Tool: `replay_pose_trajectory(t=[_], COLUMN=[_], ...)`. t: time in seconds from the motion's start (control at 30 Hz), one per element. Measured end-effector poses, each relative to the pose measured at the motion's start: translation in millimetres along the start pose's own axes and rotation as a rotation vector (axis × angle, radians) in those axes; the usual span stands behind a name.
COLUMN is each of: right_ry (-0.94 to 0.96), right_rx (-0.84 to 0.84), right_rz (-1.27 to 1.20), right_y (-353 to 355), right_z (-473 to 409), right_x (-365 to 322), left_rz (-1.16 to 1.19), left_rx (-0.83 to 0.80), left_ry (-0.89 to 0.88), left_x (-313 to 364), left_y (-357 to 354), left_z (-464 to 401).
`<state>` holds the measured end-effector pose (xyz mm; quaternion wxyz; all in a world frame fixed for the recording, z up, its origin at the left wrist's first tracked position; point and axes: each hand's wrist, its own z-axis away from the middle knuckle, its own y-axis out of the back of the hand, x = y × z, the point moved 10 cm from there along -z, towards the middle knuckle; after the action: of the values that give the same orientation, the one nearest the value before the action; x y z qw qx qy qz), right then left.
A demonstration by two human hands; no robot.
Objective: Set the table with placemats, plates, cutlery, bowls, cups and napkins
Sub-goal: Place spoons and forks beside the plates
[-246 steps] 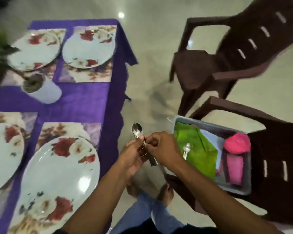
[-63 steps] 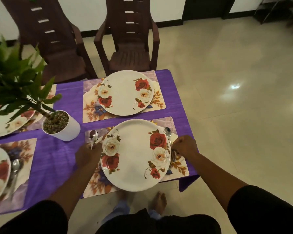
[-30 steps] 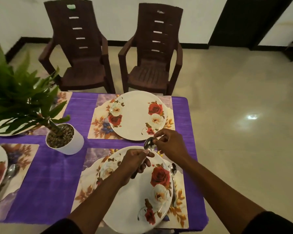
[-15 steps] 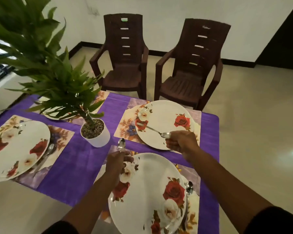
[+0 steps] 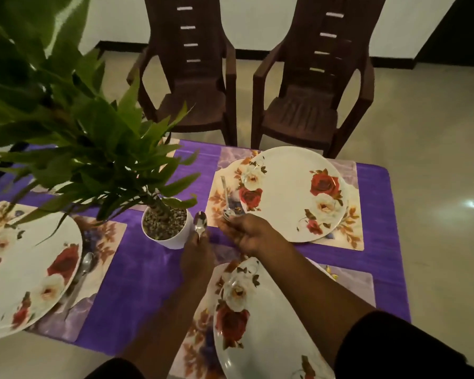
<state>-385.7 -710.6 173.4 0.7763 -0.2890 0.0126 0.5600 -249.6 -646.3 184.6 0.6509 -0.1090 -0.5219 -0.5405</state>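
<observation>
My left hand (image 5: 196,255) holds a steel spoon (image 5: 200,224) upright, bowl up, over the purple tablecloth (image 5: 137,274) beside the plant pot. My right hand (image 5: 248,235) grips a second spoon (image 5: 226,199) that lies along the left side of the far floral plate (image 5: 293,192), over its floral placemat (image 5: 216,199). The near floral plate (image 5: 257,332) sits under my right forearm on its own placemat (image 5: 359,285). At the left, a third plate (image 5: 19,272) has a spoon (image 5: 81,274) lying on the mat at its right.
A white pot (image 5: 166,228) with a leafy green plant (image 5: 74,127) stands mid-table, close to my left hand. Two brown plastic chairs (image 5: 192,75) (image 5: 309,83) stand behind the table's far edge. Pale tiled floor lies to the right.
My right hand has carried its spoon from over the far plate to that plate's left side. My left hand has kept its spoon upright. The view has shifted right.
</observation>
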Motion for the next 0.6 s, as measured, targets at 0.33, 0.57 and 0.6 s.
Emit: replay_pose_trajectory(t=[0.33,0.57,0.6], right_ry=[0.137,0.280,0.298], right_rx=[0.156,0.223,0.248], right_rz=[-0.185,-0.285,-0.267], right_y=[-21.3,-25.5,-25.0], right_z=[-60.6,-80.6,-79.8], right_x=[5.7,-5.5,-6.1], left_rz=[0.125,0.111,0.123], left_rx=[-0.068,-0.045,-0.054], left_ry=[0.047,-0.069,-0.059], left_x=[-25.1,-19.7,-21.0], left_y=[-6.1,-5.7,-6.2], left_z=[-22.3,-35.6,-36.6])
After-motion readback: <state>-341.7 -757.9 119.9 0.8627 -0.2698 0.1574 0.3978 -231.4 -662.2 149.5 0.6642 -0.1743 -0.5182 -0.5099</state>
